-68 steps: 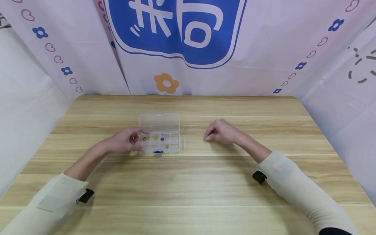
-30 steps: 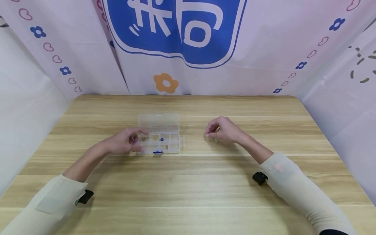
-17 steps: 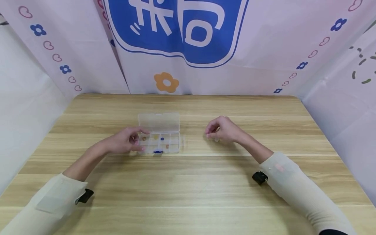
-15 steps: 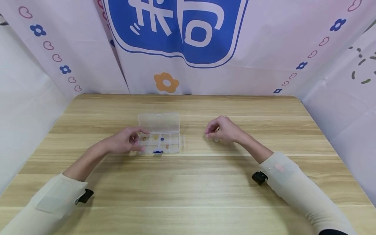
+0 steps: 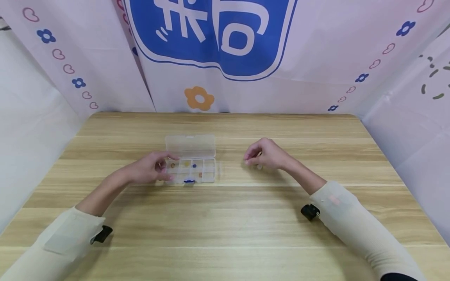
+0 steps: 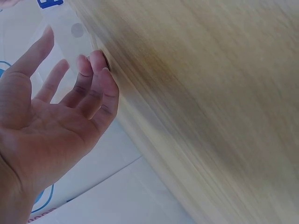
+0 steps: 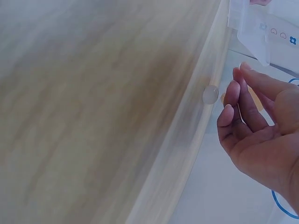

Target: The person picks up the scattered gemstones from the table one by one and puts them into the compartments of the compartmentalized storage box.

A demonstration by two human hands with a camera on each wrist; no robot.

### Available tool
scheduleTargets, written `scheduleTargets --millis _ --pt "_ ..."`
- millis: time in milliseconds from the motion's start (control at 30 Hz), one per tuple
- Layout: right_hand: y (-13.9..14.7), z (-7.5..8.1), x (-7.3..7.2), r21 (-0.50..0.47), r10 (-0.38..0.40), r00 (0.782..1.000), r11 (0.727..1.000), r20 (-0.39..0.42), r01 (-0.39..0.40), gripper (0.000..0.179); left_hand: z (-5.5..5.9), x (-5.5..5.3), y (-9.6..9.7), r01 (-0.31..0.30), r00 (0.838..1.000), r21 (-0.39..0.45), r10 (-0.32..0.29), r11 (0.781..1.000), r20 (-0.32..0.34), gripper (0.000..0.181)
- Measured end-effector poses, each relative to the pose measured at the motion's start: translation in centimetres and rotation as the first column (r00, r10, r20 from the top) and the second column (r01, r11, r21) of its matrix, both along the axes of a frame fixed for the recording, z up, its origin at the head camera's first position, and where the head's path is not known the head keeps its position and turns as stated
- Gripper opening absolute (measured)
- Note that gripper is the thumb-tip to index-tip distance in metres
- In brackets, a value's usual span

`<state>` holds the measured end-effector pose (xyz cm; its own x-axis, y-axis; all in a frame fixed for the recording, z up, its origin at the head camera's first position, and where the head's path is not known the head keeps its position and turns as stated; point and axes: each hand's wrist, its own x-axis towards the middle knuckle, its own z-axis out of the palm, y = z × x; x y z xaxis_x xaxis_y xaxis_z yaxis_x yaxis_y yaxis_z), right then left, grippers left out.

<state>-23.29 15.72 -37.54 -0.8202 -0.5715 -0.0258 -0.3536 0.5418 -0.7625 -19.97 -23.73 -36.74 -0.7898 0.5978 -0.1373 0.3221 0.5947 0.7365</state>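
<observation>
A clear plastic compartment box (image 5: pixel 209 167) lies with its lid (image 5: pixel 190 146) tipped back. Its cells hold a few small beads, among them a blue bead (image 5: pixel 194 166) and an orange-brown bead (image 5: pixel 172 165). My left hand (image 5: pixel 145 168) rests at the box's left end, thumb at the front and index finger by the hinge, both nearly straight. To the right, my right hand (image 5: pixel 268 153) hovers just over the table, thumb and index fingertips meeting. Whether something tiny sits between them cannot be made out. A clear round bead (image 7: pixel 210 94) lies on the table beneath this hand.
The wooden table (image 5: pixel 225 226) ends at a printed cloth backdrop (image 5: pixel 281 93), with white sheets at both sides. A small black wrist camera (image 5: pixel 102 234) juts from the left sleeve, another black camera (image 5: pixel 310 212) from the right.
My right hand has risen slightly from the table, and the clear bead beneath it has come into view. Most recently it shifted a little to the left. My left hand and the box stay put.
</observation>
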Motion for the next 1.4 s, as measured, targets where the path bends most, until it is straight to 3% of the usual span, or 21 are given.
scheduleTargets --millis 1400 --pt "-3.5 1.0 -0.5 -0.067 0.080 0.997 0.994 -0.017 -0.080 0.004 0.0 -0.2 -0.1 0.009 1.000 0.007 -0.009 1.000 0.006 0.057"
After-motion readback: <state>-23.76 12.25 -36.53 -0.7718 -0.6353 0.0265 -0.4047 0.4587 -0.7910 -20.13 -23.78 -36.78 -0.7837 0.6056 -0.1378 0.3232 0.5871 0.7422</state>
